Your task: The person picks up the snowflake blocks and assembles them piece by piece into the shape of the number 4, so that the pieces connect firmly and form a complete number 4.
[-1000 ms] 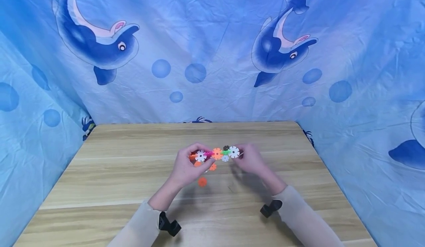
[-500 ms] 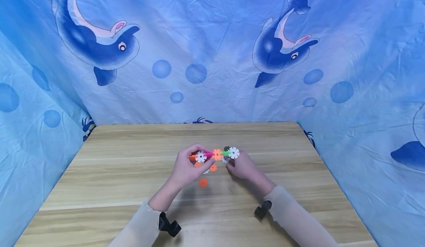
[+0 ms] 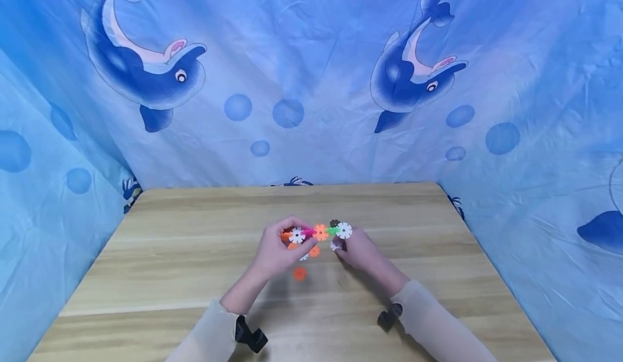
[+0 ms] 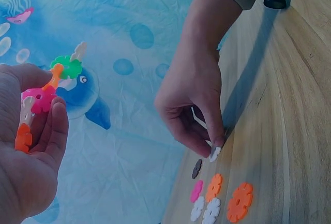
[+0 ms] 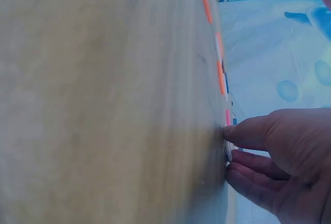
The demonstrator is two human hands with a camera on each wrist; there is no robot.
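Observation:
My left hand (image 3: 273, 251) holds a chain of joined snowflake discs (image 3: 320, 232) above the table, pinching it between thumb and fingers. Orange, white, pink and green discs make up this chain, with a white one at its right end. Down at the tabletop, my right hand (image 3: 362, 251) pinches a loose white snowflake disc (image 4: 215, 154) with thumb and fingertips. The right wrist view shows the fingertips touching the table surface, the white disc mostly hidden between them.
Loose discs lie on the wooden table (image 3: 194, 281) beneath the chain: orange (image 4: 240, 202), a second orange (image 4: 214, 187), pink (image 4: 196, 191), white (image 4: 211, 211) and dark (image 4: 197, 168). A blue dolphin-print curtain (image 3: 321, 70) surrounds the table's back and sides.
My right hand has let go of the chain's right end, lowered to the table and taken hold of a loose white disc. The left hand still holds the chain, nearly unmoved.

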